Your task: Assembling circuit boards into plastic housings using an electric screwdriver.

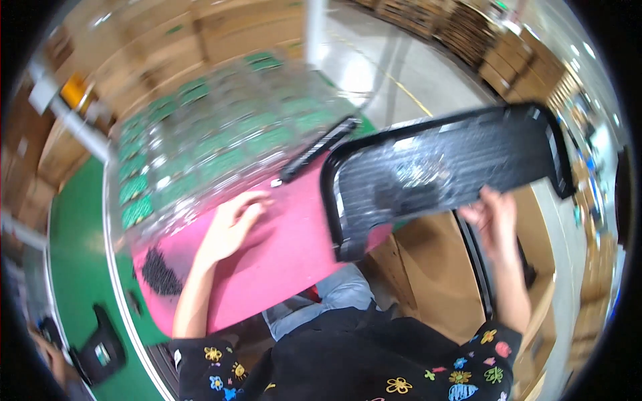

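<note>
My right hand (493,217) grips the lower edge of a large black plastic tray-like panel (461,157) with a raised rim. The panel is tilted above the right end of the pink mat (287,234) and over an open carton. Its inner face is ribbed and shiny. Over the mat, my left hand (234,226) has its fingers loosely bent and apart, and nothing shows in them. Just beyond its fingertips lies a black rod-shaped tool, which looks like an electric screwdriver (319,150). A heap of small dark screws (160,273) rests at the mat's left end.
Clear plastic blister trays (221,127) cover the green far side of the table. On my right, an open cardboard box (435,260) holds another black panel (476,267). Stacked cartons (247,30) stand behind the table. At lower left, another person's hand (57,357) is beside a black part.
</note>
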`<action>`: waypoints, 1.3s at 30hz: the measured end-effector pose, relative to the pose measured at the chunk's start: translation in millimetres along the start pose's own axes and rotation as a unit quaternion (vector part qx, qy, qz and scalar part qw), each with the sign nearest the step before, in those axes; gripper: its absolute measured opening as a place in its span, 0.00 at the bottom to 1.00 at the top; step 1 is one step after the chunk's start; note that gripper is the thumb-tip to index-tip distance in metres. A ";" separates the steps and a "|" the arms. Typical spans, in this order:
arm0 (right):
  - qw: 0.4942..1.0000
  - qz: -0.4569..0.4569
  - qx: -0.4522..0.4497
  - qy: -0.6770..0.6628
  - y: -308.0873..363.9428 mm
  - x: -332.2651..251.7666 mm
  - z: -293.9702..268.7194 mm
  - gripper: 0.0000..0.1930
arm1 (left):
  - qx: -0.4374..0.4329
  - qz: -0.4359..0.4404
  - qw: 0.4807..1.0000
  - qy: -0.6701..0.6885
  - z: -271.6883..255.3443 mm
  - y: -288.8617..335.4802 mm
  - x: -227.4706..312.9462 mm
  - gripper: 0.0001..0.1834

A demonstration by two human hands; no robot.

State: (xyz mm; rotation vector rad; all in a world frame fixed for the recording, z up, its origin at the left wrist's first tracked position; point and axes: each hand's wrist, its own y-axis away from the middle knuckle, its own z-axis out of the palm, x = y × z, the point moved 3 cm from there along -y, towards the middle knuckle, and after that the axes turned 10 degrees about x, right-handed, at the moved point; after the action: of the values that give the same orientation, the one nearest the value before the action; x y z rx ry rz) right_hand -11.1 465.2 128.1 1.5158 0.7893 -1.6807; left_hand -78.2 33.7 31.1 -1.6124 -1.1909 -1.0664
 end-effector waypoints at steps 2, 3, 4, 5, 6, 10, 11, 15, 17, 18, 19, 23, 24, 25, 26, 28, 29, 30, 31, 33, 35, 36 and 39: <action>0.992 0.069 -0.105 -0.021 19.8 46.4 36.9 0.20 | 0.018 -0.015 0.999 0.049 2.8 3.1 -10.5 0.19; 0.979 0.140 -0.149 -0.014 25.4 67.0 48.8 0.20 | 0.034 0.015 0.999 -0.006 -1.3 6.6 -3.5 0.20; 0.964 0.202 -0.172 -0.020 30.5 80.6 65.8 0.20 | 0.047 0.042 0.996 -0.065 -6.0 8.9 0.4 0.21; 0.942 0.262 -0.212 -0.002 32.2 90.8 77.0 0.19 | 0.064 0.042 0.994 -0.081 -11.5 15.1 2.4 0.23; 0.939 0.267 -0.212 0.040 36.6 98.3 89.4 0.17 | 0.082 0.046 0.988 -0.121 -17.8 19.2 2.2 0.23; 0.766 0.357 -0.450 0.289 33.3 101.7 110.3 0.19 | 0.058 0.006 0.987 -0.147 -44.6 23.3 -6.1 0.14; 0.701 0.325 -0.521 0.362 40.9 91.0 127.2 0.16 | 0.050 0.030 0.980 -0.191 -49.5 23.5 -7.9 0.11; 0.684 -0.118 -0.644 0.323 46.6 59.6 242.6 0.05 | 0.103 0.098 0.942 -0.304 -50.6 27.2 -1.1 0.07; 0.698 -0.364 -0.544 0.290 33.1 68.2 320.1 0.04 | 0.139 0.114 0.925 -0.334 -51.2 26.8 -10.1 0.07; 0.672 -0.436 -0.497 0.335 24.5 71.7 359.0 0.11 | 0.170 0.139 0.907 -0.360 -53.2 28.1 -10.6 0.07; 0.655 -0.498 -0.456 0.338 11.6 83.1 393.0 0.14 | 0.174 0.153 0.901 -0.365 -54.4 27.5 -12.0 0.08; 0.651 -0.510 -0.352 0.439 -54.2 129.8 502.6 0.18 | 0.137 0.132 0.905 -0.381 -54.6 24.4 -20.9 0.09; 0.653 -0.513 -0.353 0.431 -58.7 135.4 518.5 0.18 | 0.139 0.135 0.909 -0.369 -54.0 23.0 -22.6 0.07; 0.630 -0.512 -0.353 0.466 -62.8 145.9 532.4 0.18 | 0.139 0.136 0.908 -0.372 -53.7 23.3 -23.7 0.07; 0.605 -0.511 -0.350 0.500 -65.8 153.0 544.5 0.18 | 0.137 0.139 0.907 -0.374 -54.1 23.7 -23.4 0.08; 0.602 -0.488 -0.363 0.517 -71.5 165.2 563.4 0.20 | 0.132 0.134 0.905 -0.381 -54.8 24.5 -22.6 0.09; 0.593 -0.503 -0.372 0.507 -72.8 169.7 570.1 0.22 | 0.132 0.134 0.904 -0.384 -54.7 25.0 -22.6 0.10; 0.584 -0.518 -0.379 0.497 -74.6 174.2 575.8 0.24 | 0.131 0.134 0.903 -0.387 -54.6 25.1 -22.4 0.10; 0.585 -0.518 -0.379 0.495 -76.8 177.8 579.9 0.24 | 0.127 0.130 0.905 -0.384 -54.8 25.3 -20.9 0.11; 0.571 -0.512 -0.414 0.491 -80.8 187.5 583.1 0.26 | 0.127 0.130 0.904 -0.387 -54.2 25.9 -21.9 0.11; 0.569 -0.555 -0.391 0.464 -82.7 191.7 578.7 0.25 | 0.125 0.132 0.904 -0.387 -52.6 25.5 -22.4 0.12; 0.565 -0.595 -0.367 0.438 -85.3 191.9 572.9 0.25 | 0.129 0.139 0.904 -0.384 -51.9 25.6 -22.0 0.11; 0.587 -0.669 -0.325 0.319 -62.7 154.3 549.0 0.20 | 0.141 0.157 0.905 -0.370 -55.5 26.5 -21.1 0.08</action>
State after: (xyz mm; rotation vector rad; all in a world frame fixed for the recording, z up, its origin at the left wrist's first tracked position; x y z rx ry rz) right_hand -369.9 26.6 37.9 0.7927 3.0970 -1.1634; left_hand -64.6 -29.3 23.0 -1.9438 -1.4039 -0.0365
